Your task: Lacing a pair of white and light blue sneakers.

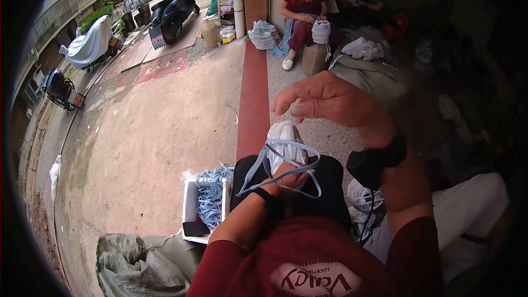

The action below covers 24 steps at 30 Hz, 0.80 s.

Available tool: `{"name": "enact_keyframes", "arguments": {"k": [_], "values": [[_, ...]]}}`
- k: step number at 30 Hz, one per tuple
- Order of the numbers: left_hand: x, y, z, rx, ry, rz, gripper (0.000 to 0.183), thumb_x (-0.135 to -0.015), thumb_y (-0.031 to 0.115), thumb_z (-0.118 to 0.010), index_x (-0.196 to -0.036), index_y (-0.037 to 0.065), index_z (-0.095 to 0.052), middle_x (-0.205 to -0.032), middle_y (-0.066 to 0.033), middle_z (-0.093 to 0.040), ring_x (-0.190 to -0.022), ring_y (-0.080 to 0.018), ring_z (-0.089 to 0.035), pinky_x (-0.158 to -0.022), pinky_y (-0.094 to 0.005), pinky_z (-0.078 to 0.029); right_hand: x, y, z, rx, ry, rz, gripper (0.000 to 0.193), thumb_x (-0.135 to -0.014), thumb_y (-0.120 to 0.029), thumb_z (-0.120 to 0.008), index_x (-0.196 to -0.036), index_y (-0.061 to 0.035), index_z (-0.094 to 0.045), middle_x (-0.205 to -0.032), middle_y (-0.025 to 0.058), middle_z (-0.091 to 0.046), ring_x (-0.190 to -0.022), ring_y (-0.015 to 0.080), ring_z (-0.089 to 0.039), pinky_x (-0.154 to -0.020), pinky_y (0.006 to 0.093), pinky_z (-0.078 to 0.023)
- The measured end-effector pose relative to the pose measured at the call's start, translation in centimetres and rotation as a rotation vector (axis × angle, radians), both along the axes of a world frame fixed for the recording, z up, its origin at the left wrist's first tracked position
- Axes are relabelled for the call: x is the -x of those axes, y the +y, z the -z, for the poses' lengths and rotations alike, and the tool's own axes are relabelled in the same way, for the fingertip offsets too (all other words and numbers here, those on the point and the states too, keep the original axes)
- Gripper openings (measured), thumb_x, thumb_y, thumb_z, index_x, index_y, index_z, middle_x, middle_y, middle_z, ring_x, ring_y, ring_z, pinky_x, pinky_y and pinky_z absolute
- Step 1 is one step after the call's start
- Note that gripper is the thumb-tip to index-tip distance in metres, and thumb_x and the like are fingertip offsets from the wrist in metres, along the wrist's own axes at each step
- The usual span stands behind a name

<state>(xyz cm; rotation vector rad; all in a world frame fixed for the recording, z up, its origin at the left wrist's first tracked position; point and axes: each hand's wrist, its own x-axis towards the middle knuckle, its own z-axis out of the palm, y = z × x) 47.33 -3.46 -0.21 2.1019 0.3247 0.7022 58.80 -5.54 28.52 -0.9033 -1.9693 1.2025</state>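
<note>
At lower centre of the frame, on the person's lap, the left hand (287, 179) has its fingers clenched on a pale blue lace (286, 160) that loops across a white shoe (285, 142), the shoe's long axis pointing up the frame away from the body. Above it the right hand (330, 102) hovers released, fingers curled, holding nothing, just beyond the shoe's toe, so the left is nearer the lace. Lower left sits a box of laces (209, 201); farther off, at upper centre, another seated person (302, 16) works
</note>
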Motion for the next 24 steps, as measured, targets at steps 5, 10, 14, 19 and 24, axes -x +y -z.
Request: {"name": "enact_keyframes", "arguments": {"k": [5, 10, 14, 19, 24], "values": [[-0.3, 0.1, -1.4, -0.217, 0.085, 0.085, 0.029, -0.086, 0.023, -0.053, -0.069, 0.000, -0.058, -0.064, -0.0200, -0.054, -0.064, -0.0395, -0.053, -0.060, -0.0445, -0.042, -6.8, 3.0, 20.4, 0.275, -0.078, 0.626, 0.006, -0.073, -0.002, -0.055, -0.070, -0.0014, -0.060, -0.064, 0.0052, -0.059, -0.059, 0.0103, -0.055, -0.052, 0.0245, -0.043], [-0.4, 0.0, -0.3, -0.170, 0.019, 0.038, 0.031, -0.086, 0.023, -0.054, -0.065, 0.000, -0.055, -0.061, -0.0184, -0.052, -0.060, -0.0383, -0.050, -0.057, -0.0438, -0.039, -6.0, 5.0, 30.4, 0.179, -0.360, 0.944, 0.008, -0.068, -0.007, -0.058, -0.066, 0.0005, -0.059, -0.064, 0.0162, -0.059, -0.062, 0.0257, -0.059, -0.058, 0.0339, -0.046], [-0.7, 0.6, 0.8, -0.147, -0.002, 0.032, 0.031, -0.086, 0.023, -0.053, -0.064, 0.001, -0.054, -0.059, -0.0198, -0.051, -0.059, -0.0387, -0.050, -0.056, -0.0457, -0.039, -4.8, 5.8, 31.6, 0.162, -0.458, 1.077, 0.012, -0.064, -0.011, -0.060, -0.065, 0.0007, -0.059, -0.067, 0.0225, -0.058, -0.068, 0.0393, -0.059, -0.063, 0.0416, -0.047], [-0.9, 0.5, 0.2, -0.159, -0.036, -0.012, 0.034, -0.086, 0.024, -0.052, -0.060, 0.002, -0.051, -0.056, -0.0189, -0.049, -0.057, -0.0387, -0.048, -0.054, -0.0458, -0.038, -5.7, 5.6, 32.6, 0.139, -0.236, 0.979, 0.006, -0.065, -0.005, -0.058, -0.067, 0.0001, -0.058, -0.064, 0.0139, -0.058, -0.061, 0.0231, -0.057, -0.057, 0.0336, -0.045], [-0.8, 0.5, -0.9, -0.058, -0.030, 0.000, 0.034, -0.086, 0.024, -0.052, -0.060, 0.002, -0.051, -0.057, -0.0181, -0.049, -0.058, -0.0383, -0.048, -0.055, -0.0456, -0.037, -6.3, 4.3, 30.9, 0.245, 0.141, 0.735, 0.004, -0.067, 0.000, -0.056, -0.070, -0.0012, -0.057, -0.061, 0.0030, -0.054, -0.058, 0.0082, -0.048, -0.054, 0.0250, -0.041]]}}
